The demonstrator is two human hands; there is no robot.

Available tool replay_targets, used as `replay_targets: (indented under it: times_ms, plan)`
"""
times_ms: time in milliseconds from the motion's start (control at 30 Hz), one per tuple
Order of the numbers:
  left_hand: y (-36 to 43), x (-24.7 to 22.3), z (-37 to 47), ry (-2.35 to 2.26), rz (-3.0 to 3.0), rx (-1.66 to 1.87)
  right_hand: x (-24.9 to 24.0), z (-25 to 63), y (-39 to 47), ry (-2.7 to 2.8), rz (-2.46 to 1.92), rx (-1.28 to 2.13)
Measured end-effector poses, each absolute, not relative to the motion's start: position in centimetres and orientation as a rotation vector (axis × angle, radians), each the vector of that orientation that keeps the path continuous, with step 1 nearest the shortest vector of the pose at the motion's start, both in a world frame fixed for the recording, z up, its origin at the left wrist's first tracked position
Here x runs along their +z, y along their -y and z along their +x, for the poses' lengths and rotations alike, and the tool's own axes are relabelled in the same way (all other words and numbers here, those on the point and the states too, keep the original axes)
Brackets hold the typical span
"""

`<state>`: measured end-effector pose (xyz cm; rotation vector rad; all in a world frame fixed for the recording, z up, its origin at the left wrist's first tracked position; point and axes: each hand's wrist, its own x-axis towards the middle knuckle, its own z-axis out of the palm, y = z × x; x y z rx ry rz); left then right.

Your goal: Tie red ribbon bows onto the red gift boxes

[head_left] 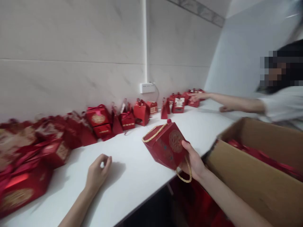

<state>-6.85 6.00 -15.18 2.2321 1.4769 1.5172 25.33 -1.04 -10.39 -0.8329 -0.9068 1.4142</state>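
Note:
A red gift box [163,143] with a round gold emblem and gold rope handles is gripped in my right hand [193,160], tilted above the front edge of the white table [132,164]. My thumb lies on its emblem side, and one rope loop dangles below. My left hand [98,170] is at the table's left part with its fingers curled loosely round to the thumb, and nothing shows between them. The closest item to that hand is a red box with a ribbon [55,153] at the left.
Several red gift boxes [98,118] line the back wall. A cardboard carton [253,176] with red items inside stands at the right. Beyond it, a co-worker's arm [236,102] reaches to the far boxes. A white power strip [147,88] is on the wall. Red material [201,201] lies below the table edge.

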Motion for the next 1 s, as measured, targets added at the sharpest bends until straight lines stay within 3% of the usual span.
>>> replay_targets:
  times_ms: [100,200,333,467,600,1000]
  plan:
    - [-5.3,-14.9,-3.4,-1.251,2.523,1.257,-9.4,31.0,7.5,1.111,-1.1,0.629]
    - [-3.8,-14.4,4.6,-0.582,2.764,1.195,-7.2,36.4,13.0,1.147,-1.411,-0.136]
    - [0.2,-13.1,18.5,0.067,2.903,0.994,-3.7,43.9,16.9,1.063,-1.609,-0.638]
    - [3.4,-12.0,29.2,0.055,2.842,1.118,-1.7,51.6,19.1,1.03,-1.87,-0.713]
    - [4.1,-12.3,34.7,-0.008,2.785,1.038,-2.2,58.4,21.3,0.958,-2.233,-0.618]
    - [3.7,-15.6,37.5,-0.13,2.596,1.294,-9.2,63.5,22.8,0.869,-2.48,0.037]
